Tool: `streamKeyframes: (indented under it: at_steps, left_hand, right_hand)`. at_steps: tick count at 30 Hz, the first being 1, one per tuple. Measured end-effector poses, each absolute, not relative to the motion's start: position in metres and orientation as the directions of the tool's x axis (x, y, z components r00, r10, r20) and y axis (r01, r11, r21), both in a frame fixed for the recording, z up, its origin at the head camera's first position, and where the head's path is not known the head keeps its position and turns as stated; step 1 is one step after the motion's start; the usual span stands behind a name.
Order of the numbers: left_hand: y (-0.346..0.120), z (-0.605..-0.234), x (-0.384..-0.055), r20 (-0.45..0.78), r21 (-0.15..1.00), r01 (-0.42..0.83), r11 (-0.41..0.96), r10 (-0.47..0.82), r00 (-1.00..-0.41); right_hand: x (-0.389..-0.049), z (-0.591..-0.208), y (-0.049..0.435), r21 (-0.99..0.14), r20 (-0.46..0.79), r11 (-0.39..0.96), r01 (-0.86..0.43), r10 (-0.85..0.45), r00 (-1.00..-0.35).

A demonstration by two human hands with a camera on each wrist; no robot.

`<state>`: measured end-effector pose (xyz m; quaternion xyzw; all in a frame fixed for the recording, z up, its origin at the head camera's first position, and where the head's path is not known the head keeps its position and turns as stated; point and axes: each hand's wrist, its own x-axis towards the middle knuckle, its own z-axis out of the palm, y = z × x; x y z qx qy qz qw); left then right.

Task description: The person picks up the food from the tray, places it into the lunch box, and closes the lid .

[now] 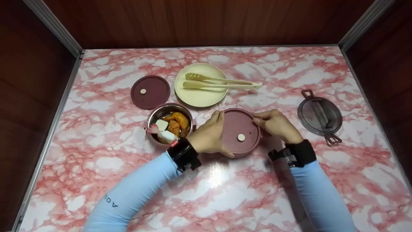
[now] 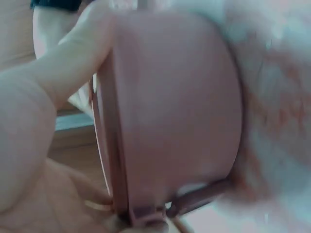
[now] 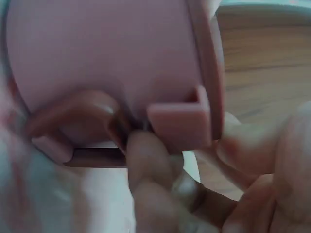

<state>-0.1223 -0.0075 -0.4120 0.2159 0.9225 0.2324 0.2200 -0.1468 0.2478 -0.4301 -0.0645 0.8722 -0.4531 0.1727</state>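
A pink round food container (image 1: 238, 129) stands in the middle of the table, its pink lid on top with a small white knob. My left hand (image 1: 207, 135) grips its left side, thumb on the near side and fingers round the far side. On the container's right side is a flap clip (image 3: 179, 124), beside a folded loop handle (image 3: 80, 111). My right hand (image 1: 276, 124) pinches at this clip, one fingertip right under its edge and the thumb by the lid rim. Left of my left hand, a steel-lined pink container (image 1: 161, 113) stands uncovered with several pieces of food inside.
Behind the uncovered container lies a dark red round lid (image 1: 154, 93). Tongs (image 1: 231, 84) lie across a cream plate (image 1: 199, 100), handle end past its right rim. A grey translucent lidded dish (image 1: 309, 111) sits at right. Wooden panels enclose the table's back and sides.
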Motion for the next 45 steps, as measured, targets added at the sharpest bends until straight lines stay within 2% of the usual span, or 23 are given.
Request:
streamKeyframes:
  at_steps: [6, 11, 14, 17, 21, 25, 36, 45]
  left_hand:
    - [0.002, -0.41, -0.118, -0.312, 0.569, 0.18, 0.802, 0.413, -0.856]
    - [0.0, -0.421, -0.128, -0.264, 0.658, 0.118, 0.744, 0.375, -0.889]
    - [-0.003, -0.433, -0.132, -0.208, 0.703, 0.137, 0.698, 0.386, -0.899]
    - [-0.006, -0.442, -0.132, -0.157, 0.749, 0.154, 0.645, 0.398, -0.904]
    - [-0.01, -0.448, -0.131, -0.097, 0.795, 0.165, 0.584, 0.39, -0.916]
    - [-0.011, -0.445, -0.128, -0.078, 0.802, 0.17, 0.573, 0.383, -0.921]
    - [-0.003, -0.44, -0.128, -0.129, 0.786, 0.129, 0.604, 0.365, -0.922]
    - [0.005, -0.444, -0.128, -0.165, 0.786, 0.096, 0.611, 0.356, -0.92]
  right_hand:
    - [-0.166, -0.418, 0.246, -0.731, -0.221, 0.682, 0.008, -0.225, -0.949]
    - [-0.173, -0.424, 0.247, -0.77, -0.184, 0.638, 0.003, -0.218, -0.958]
    - [-0.167, -0.432, 0.253, -0.806, -0.17, 0.591, -0.031, -0.282, -0.944]
    - [-0.157, -0.438, 0.26, -0.844, -0.202, 0.535, -0.041, -0.388, -0.899]
    - [-0.15, -0.439, 0.262, -0.893, -0.24, 0.45, 0.005, -0.466, -0.852]
    - [-0.149, -0.434, 0.258, -0.906, -0.247, 0.422, 0.035, -0.46, -0.853]
    - [-0.15, -0.426, 0.26, -0.873, -0.276, 0.486, 0.037, -0.43, -0.86]
    - [-0.148, -0.437, 0.268, -0.867, -0.232, 0.498, -0.02, -0.439, -0.868]
